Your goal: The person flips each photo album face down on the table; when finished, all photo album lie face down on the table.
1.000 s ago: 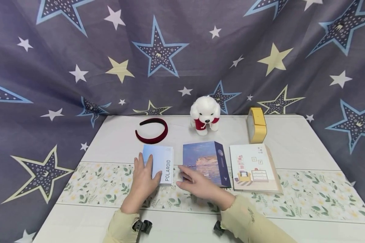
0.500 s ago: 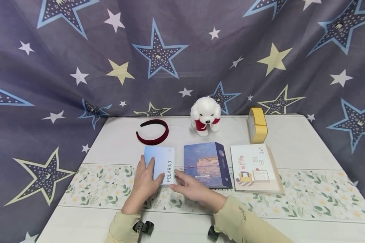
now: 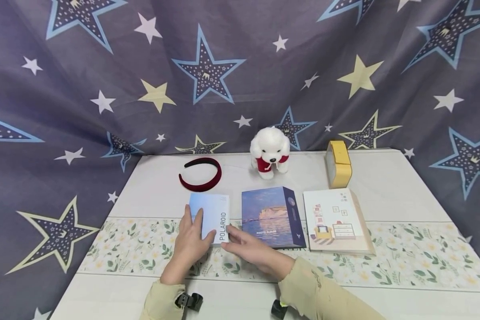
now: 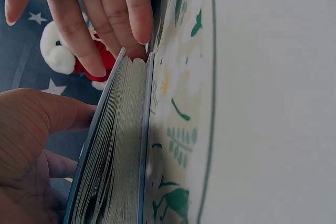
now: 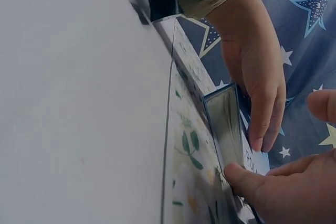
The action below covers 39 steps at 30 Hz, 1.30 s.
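Observation:
A small light-blue and white photo album [image 3: 218, 205] printed POLAROID lies flat on the table, left of centre. My left hand [image 3: 190, 242] rests on its cover with straight, spread fingers and the thumb near the bottom edge. At the album's lower right corner, the fingertips of my right hand [image 3: 252, 251] touch its side, thumb lowest. In the left wrist view the page block [image 4: 118, 145] shows between the covers, with the right hand [image 4: 107, 9] extended at its far end. The right wrist view has the right thumb right at the album's edge [image 5: 226, 124].
A dark-blue photo album [image 3: 268, 218] and a cream album [image 3: 336, 222] with a room drawing lie to the right. Behind stand a dark-red headband [image 3: 210, 181], a white plush dog [image 3: 270, 146] and a yellow box-shaped object [image 3: 340, 164]. A star-patterned curtain [image 3: 240, 44] backs the table.
My right hand has moved left from over the dark-blue album to the right edge of the POLAROID album. The left hand has stayed on the cover.

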Motion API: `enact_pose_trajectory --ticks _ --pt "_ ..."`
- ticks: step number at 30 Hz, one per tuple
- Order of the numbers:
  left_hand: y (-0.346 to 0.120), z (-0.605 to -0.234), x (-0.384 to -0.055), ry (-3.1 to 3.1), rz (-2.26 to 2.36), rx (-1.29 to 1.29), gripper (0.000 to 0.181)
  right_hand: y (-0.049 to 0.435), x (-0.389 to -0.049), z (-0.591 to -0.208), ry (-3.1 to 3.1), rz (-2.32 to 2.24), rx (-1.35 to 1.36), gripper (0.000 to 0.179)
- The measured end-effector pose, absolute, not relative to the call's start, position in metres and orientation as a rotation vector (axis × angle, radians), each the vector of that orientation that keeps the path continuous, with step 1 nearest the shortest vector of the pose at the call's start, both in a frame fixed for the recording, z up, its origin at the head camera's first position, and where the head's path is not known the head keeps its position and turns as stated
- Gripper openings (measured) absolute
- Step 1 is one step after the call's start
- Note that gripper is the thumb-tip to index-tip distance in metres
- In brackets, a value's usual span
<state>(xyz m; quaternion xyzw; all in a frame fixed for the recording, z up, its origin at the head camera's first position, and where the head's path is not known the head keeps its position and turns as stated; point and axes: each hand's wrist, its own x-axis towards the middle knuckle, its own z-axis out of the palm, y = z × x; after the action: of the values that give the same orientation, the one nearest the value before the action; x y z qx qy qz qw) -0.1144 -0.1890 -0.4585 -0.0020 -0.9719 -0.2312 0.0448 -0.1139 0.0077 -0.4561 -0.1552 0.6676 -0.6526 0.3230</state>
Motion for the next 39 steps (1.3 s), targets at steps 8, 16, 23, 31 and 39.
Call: enact_pose_trajectory --ticks 8,16,23,31,39 --pt "-0.1894 -0.4588 -0.1156 -2.993 -0.736 0.043 0.076 0.0056 -0.1146 -0.4601 1.571 -1.861 -0.317 0.066" --pt "-0.191 -0.4575 -0.1175 -2.993 -0.823 0.065 0.076 0.0036 -0.1137 -0.4625 1.33 -2.09 -0.213 0.056" --pt "-0.1903 -0.4576 -0.1189 -2.99 -0.86 0.072 0.077 0.0041 -0.1138 -0.461 1.26 -2.171 -0.181 0.057" --pt "-0.1925 -0.4583 -0.1195 -2.977 -0.9 0.067 0.078 0.003 -0.114 -0.4611 1.231 -2.213 -0.183 0.056" --pt "-0.1941 -0.458 -0.1189 -2.983 -0.946 0.1 0.079 0.0026 -0.1144 -0.4625 1.221 -2.224 -0.2 0.055"
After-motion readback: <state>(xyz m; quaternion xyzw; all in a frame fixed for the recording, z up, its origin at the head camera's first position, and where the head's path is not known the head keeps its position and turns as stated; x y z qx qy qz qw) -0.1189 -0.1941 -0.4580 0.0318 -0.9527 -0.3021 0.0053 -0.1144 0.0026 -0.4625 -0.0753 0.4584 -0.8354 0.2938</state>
